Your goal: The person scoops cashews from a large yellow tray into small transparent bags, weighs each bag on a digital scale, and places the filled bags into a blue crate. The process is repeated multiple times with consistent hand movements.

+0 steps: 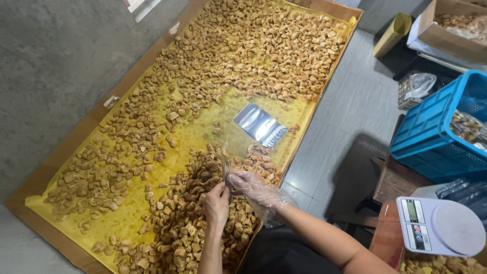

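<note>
A big flat tray lined with yellow sheet holds several brown fried snack pieces. My left hand, bare, pinches the edge of a clear plastic pouch held upright over the pieces. My right hand, in a thin clear plastic glove, grips the same pouch from the other side. A silver foil pouch lies flat on the yellow sheet beyond my hands.
A white digital kitchen scale stands at the lower right. A blue plastic crate sits beside it, cardboard boxes lie behind. Grey tiled floor runs along the tray's right edge, a concrete wall on the left.
</note>
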